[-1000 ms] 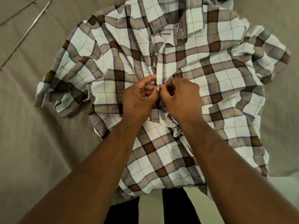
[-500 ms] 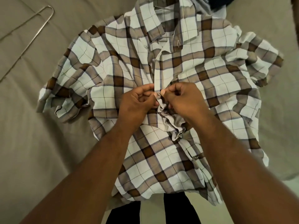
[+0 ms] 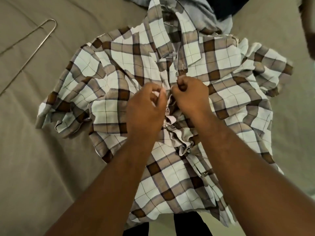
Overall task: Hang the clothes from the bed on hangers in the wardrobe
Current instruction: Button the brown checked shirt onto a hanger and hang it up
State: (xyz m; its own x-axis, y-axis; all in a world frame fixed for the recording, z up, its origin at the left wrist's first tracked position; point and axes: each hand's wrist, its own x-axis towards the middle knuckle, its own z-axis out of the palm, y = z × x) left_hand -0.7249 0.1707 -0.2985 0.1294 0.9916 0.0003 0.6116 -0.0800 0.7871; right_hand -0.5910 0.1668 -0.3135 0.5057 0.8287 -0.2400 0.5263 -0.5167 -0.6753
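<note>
A brown, grey and white plaid shirt point(image 3: 226, 92) lies spread front-up on the bed point(image 3: 34, 167). A thin metal hanger point(image 3: 171, 55) shows inside its collar. My left hand point(image 3: 146, 108) pinches the left edge of the button placket at mid-chest. My right hand point(image 3: 190, 96) grips the right edge of the placket right beside it, fingers curled. Below my hands the placket is bunched, with several metal buttons point(image 3: 173, 126) showing.
A second wire hanger point(image 3: 34, 46) lies on the beige sheet at the upper left. A light blue garment point(image 3: 201, 12) and a dark one point(image 3: 226, 5) lie beyond the shirt collar. A brown post point(image 3: 309, 23) stands at the right edge.
Both hands have moved up the placket toward the collar. The view has pulled back a little, so more of the collar and the blue garment shows.
</note>
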